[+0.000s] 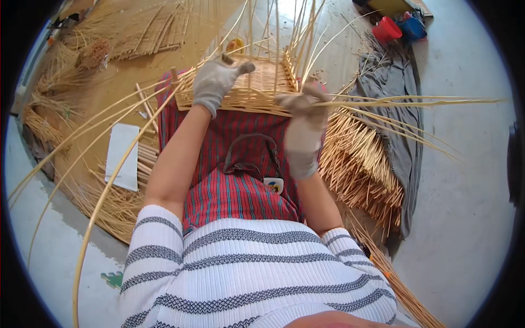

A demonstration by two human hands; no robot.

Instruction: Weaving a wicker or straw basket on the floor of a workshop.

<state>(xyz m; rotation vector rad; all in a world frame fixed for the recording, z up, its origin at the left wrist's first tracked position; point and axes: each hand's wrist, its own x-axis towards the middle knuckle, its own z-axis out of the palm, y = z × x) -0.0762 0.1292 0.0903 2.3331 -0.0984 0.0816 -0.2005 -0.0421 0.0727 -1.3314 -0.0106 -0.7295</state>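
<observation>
A partly woven wicker basket lies across my lap, with tall upright stakes rising from its frame. My left hand, in a pale work glove, grips the basket's near left side; its thumb sticks out over the inside and the other fingers are partly hidden. At the near right corner my right hand, gloved and slightly blurred, is closed round thin willow rods that trail far to the right. More long rods stick out from the basket's left corner.
A thick bundle of cut willow rods lies right of my lap beside a grey cloth. Red and blue buckets stand at the far right. Left are a white sheet, loose rods and a woven mat.
</observation>
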